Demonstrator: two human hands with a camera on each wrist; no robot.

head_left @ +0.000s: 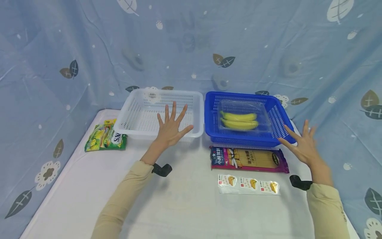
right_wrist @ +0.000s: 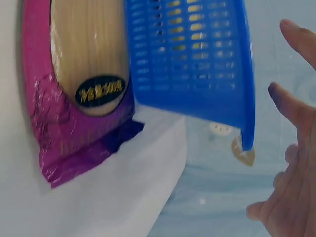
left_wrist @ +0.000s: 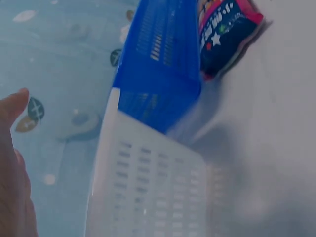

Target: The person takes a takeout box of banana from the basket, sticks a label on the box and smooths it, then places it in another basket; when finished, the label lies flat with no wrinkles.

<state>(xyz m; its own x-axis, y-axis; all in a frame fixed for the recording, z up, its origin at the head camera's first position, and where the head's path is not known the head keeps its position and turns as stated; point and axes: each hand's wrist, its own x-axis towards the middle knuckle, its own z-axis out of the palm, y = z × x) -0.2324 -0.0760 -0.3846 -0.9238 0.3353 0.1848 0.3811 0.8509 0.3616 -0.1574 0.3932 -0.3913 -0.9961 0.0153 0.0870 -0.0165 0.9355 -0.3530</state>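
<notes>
Left hand (head_left: 170, 130) spread wide above white basket (head_left: 138, 116). Right hand (head_left: 307, 149) spread wide near right end of blue basket (head_left: 238, 141). Baskets side by side on table (head_left: 185, 205). Bananas (head_left: 240, 125) in clear box (head_left: 264, 119) inside blue basket. Pasta packet (head_left: 250, 160) in front, then sticker strip (head_left: 250, 186). Green packet (head_left: 104, 138) left of white basket.

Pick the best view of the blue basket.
Head: it shows nearly the whole rim of the blue basket, plus the bananas inside. Left wrist and right wrist each show only slotted wall, cut off by the frame.
</notes>
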